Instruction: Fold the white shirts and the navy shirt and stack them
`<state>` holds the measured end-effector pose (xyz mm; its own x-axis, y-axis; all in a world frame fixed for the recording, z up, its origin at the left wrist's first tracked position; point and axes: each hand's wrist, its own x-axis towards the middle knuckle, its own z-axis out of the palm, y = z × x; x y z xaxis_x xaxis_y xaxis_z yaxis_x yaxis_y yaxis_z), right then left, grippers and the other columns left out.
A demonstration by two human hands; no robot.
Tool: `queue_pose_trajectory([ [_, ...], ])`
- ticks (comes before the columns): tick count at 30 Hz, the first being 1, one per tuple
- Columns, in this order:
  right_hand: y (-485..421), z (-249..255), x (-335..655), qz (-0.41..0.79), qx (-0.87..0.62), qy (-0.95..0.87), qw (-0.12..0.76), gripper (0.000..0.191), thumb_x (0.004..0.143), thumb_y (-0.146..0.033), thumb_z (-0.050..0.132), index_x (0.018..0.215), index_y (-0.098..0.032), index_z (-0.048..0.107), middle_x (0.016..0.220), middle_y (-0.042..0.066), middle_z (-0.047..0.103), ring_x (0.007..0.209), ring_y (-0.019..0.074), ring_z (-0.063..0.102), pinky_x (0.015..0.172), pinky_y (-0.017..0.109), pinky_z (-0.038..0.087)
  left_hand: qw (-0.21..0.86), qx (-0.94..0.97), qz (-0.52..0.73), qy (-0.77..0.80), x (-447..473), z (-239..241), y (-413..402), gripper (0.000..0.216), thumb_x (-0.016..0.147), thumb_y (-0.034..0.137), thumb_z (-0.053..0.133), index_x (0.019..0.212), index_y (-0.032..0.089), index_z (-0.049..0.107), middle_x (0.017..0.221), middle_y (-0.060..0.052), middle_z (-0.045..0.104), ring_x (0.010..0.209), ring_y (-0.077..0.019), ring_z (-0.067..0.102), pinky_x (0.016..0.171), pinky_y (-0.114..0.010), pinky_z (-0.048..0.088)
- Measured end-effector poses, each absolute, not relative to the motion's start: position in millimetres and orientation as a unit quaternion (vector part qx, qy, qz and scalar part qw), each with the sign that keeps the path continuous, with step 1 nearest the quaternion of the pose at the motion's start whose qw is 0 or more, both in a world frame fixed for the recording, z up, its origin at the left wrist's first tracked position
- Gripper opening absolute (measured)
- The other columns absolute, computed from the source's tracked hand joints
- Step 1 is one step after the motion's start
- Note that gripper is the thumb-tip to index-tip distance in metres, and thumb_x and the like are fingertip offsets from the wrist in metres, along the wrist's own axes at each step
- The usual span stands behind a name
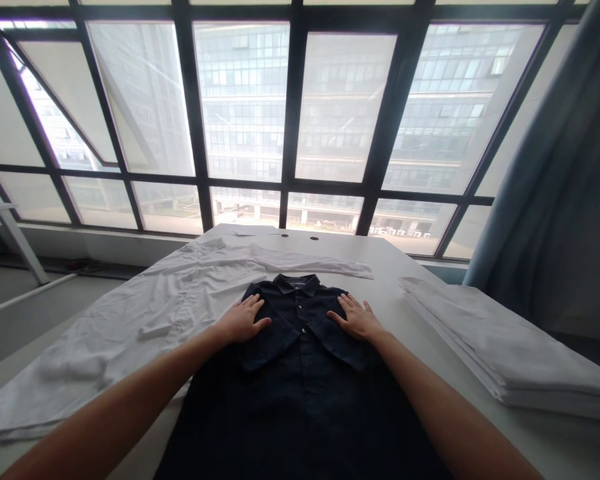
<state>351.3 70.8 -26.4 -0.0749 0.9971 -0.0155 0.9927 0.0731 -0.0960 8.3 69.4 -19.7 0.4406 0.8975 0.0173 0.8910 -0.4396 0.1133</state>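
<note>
A dark navy button-up shirt point(303, 393) lies front up on the white table, its collar pointing away from me. Both short sleeves are folded inward over the chest, and small light buttons run down the middle. My left hand point(244, 320) rests flat on the shirt's left shoulder edge with fingers stretched out. Opposite it, my right hand point(356, 318) presses flat on the right shoulder edge, fingers spread and thumb toward the buttons. The shirt's lower part runs toward me and out of the bottom of the view.
A rumpled white shirt point(180, 300) spreads over the left side of the table point(380, 257), one sleeve reaching behind the navy collar. At the right lies a stack of folded white cloth point(510, 340). A blue-grey curtain point(540, 180) and large windows stand beyond.
</note>
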Motion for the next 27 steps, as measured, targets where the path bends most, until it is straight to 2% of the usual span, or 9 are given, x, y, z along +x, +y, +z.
queue_pose_trajectory([
  [5, 80, -30, 353, 0.039, -0.691, -0.721, 0.018, 0.086, 0.091, -0.073, 0.022, 0.155, -0.016, 0.025, 0.162, 0.010, 0.018, 0.150, 0.0270, 0.011, 0.120, 0.053, 0.004, 0.021, 0.832, 0.020, 0.555, 3, -21, 98, 0.062, 0.099, 0.049, 0.030, 0.151, 0.016, 0.034, 0.160, -0.009, 0.020, 0.149, -0.0276, 0.016, 0.118, -0.054, 0.013],
  [12, 45, -23, 341, 0.042, -0.684, -0.728, 0.014, 0.085, 0.091, -0.074, 0.020, 0.155, -0.019, 0.027, 0.163, 0.008, 0.016, 0.150, 0.0301, 0.010, 0.118, 0.057, 0.008, 0.008, 0.817, 0.011, 0.577, -22, -21, 103, 0.059, 0.099, 0.040, 0.029, 0.152, 0.015, 0.032, 0.160, -0.009, 0.021, 0.148, -0.0285, 0.018, 0.116, -0.057, 0.018],
  [17, 3, -19, 334, 0.053, -0.681, -0.729, 0.037, 0.081, 0.093, -0.071, 0.018, 0.154, -0.019, 0.028, 0.163, 0.007, 0.017, 0.150, 0.0281, 0.011, 0.119, 0.055, 0.011, -0.025, 0.820, 0.058, 0.569, -9, -5, 68, 0.062, 0.100, 0.047, 0.026, 0.152, 0.015, 0.032, 0.161, -0.010, 0.021, 0.149, -0.0275, 0.016, 0.117, -0.054, 0.017],
  [22, -14, -18, 330, 0.062, -0.660, -0.749, 0.025, 0.081, 0.092, -0.072, 0.022, 0.154, -0.020, 0.030, 0.162, 0.009, 0.019, 0.150, 0.0309, 0.011, 0.117, 0.057, 0.011, 0.035, 0.840, 0.010, 0.542, 17, -8, 12, 0.071, 0.095, 0.063, 0.028, 0.153, 0.022, 0.033, 0.161, -0.007, 0.019, 0.149, -0.0315, 0.015, 0.116, -0.058, 0.013],
  [27, -18, -17, 330, -0.009, -0.619, -0.783, 0.060, 0.075, 0.095, -0.066, 0.027, 0.148, -0.015, 0.042, 0.158, 0.014, 0.031, 0.148, 0.0336, 0.017, 0.117, 0.058, 0.008, 0.049, 0.820, 0.017, 0.570, 31, -12, -7, 0.070, 0.096, 0.062, 0.026, 0.153, 0.021, 0.031, 0.161, -0.007, 0.018, 0.149, -0.0291, 0.015, 0.117, -0.058, 0.012],
])
